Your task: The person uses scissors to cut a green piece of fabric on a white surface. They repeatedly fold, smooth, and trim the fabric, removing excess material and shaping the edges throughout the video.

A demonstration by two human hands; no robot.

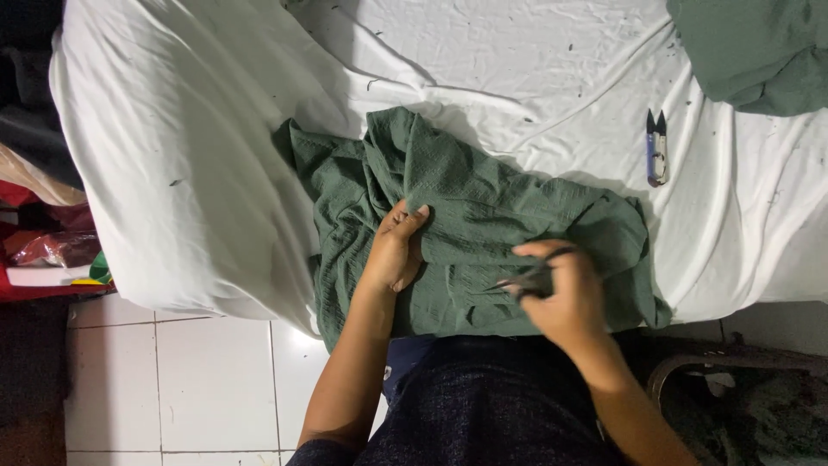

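At frame centre, your left hand (395,250) is pinching the green garment (483,233) while your right hand (561,293) is gripping small thread snips (528,283) against it.

right hand (565,293): motion-blurred, small dark tool in it unclear | second green cloth (759,47): cut by top-right edge, beyond thread snips (657,148) | left-edge clutter (43,233): indistinct

white sheet (198,173) bears green garment (483,216), thread snips (657,148), green cloth (759,47).
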